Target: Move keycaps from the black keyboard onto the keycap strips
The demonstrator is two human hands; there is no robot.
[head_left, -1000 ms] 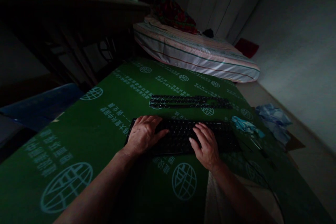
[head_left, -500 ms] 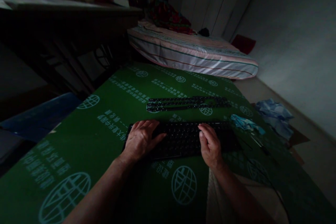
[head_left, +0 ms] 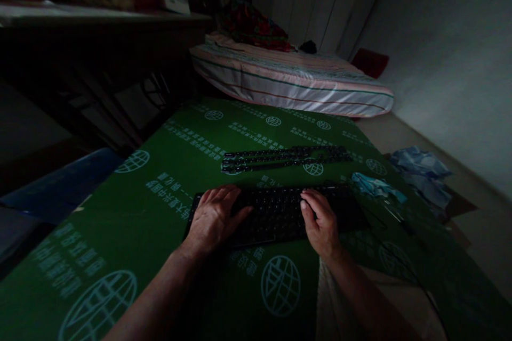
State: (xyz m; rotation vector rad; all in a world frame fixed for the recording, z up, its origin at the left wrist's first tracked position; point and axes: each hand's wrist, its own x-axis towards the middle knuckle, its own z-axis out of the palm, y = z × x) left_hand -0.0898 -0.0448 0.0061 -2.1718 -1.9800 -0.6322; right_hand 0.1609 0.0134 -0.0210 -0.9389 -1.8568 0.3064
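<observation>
A black keyboard (head_left: 276, 218) lies on the green board, its lettered keys showing between my hands; its right end looks dark and plain. My left hand (head_left: 216, 216) rests over the keyboard's left end, fingers stretched forward and thumb apart. At the upper middle keys is my right hand (head_left: 320, 218), its fingers pressed together and thumb close to the index finger. Whatever is at those fingertips is too dark and small to make out. Beyond the keyboard, small black keycaps (head_left: 264, 162) lie in several long rows.
The green printed board (head_left: 160, 224) forms the work surface. Right of the keyboard lie a crumpled turquoise cloth (head_left: 378, 186) and a thin tool (head_left: 394, 212). A dark cable (head_left: 416, 277) runs along the right. Behind stands a bed (head_left: 296, 80); a dark table (head_left: 104, 18) is at left.
Both hands stay nearly where they were on the keyboard. The camera view has shifted slightly, and the keycap rows look the same.
</observation>
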